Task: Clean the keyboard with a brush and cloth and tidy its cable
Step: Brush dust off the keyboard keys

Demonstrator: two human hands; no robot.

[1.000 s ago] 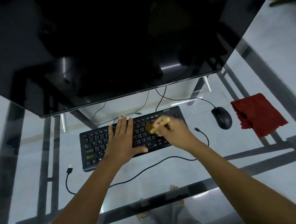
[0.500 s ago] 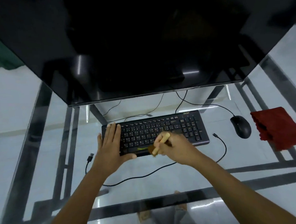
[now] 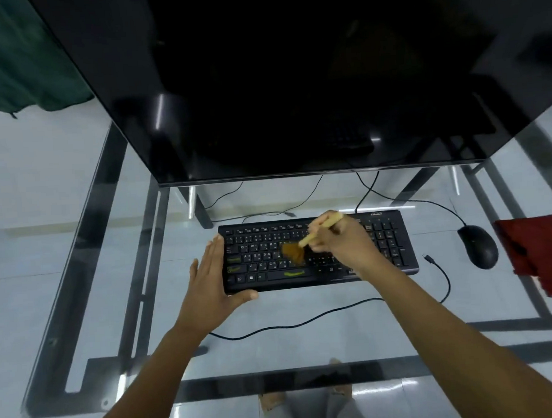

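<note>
Nearby, mouse (image 3: 479,246) right of keyboard (image 3: 390,244), red cloth (image 3: 542,250) farther right

The keyboard (image 3: 393,247) is shown in black, with white legends and yellow-green marks on several keys. The brush (image 3: 305,241) is shown with a pale wooden handle and brown bristles. The cloth (image 3: 539,251) is coloured dark red. The cable (image 3: 307,320), mouse (image 3: 479,249) and monitor (image 3: 292,78) are rendered black, and the hanging fabric (image 3: 17,63) dark green.

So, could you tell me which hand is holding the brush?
The right hand grips the brush; the left hand rests flat against the keyboard.
</note>
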